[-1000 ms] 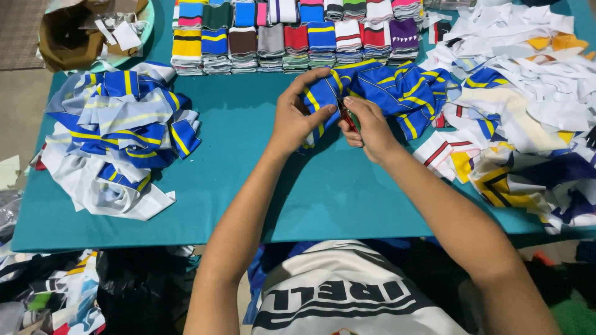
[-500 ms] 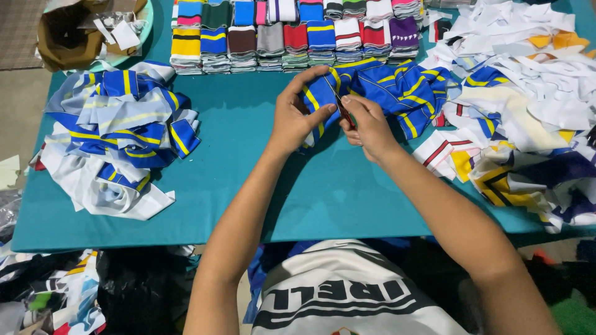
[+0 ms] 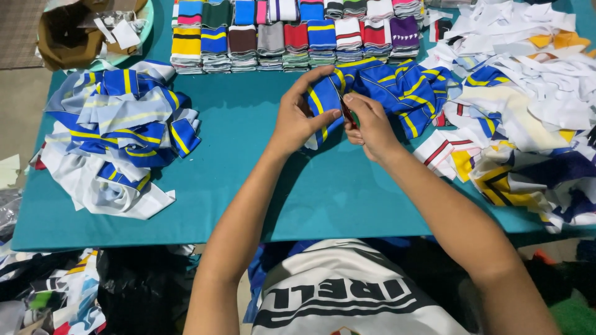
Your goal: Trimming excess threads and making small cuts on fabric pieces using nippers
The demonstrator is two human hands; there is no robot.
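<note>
The blue knit band (image 3: 323,102), soft ribbed fabric with yellow stripes, sits between both hands over the far middle of the teal table (image 3: 248,186). The left hand (image 3: 298,115) wraps around its near end, thumb arched over the top edge and fingers curled beneath, so the cloth bends in a loose fold. The right hand (image 3: 372,127) pinches the same piece from the other side, fingertips pressed close together against it; something small and dark red shows between its fingers, too hidden to tell what it is. The band trails off to the right into a bundle of matching blue and yellow strips (image 3: 403,90) lying just beyond the right hand.

To the left lies a rumpled heap of blue, yellow and white strips (image 3: 118,136), limp and overlapping. Along the far edge stands a row of folded knit stacks (image 3: 292,34), neat blocks in yellow, green, blue, maroon, grey, red, white and purple, each with contrasting stripes. On the right spreads a broad pile of cut fabric pieces (image 3: 528,105), mostly white with yellow, navy and red parts, flat and angular. In the far left corner a pale green basin (image 3: 146,22) holds a brown cloth and small white tags. A white garment with bold black lettering (image 3: 347,291) lies near the person, below the table edge.
</note>
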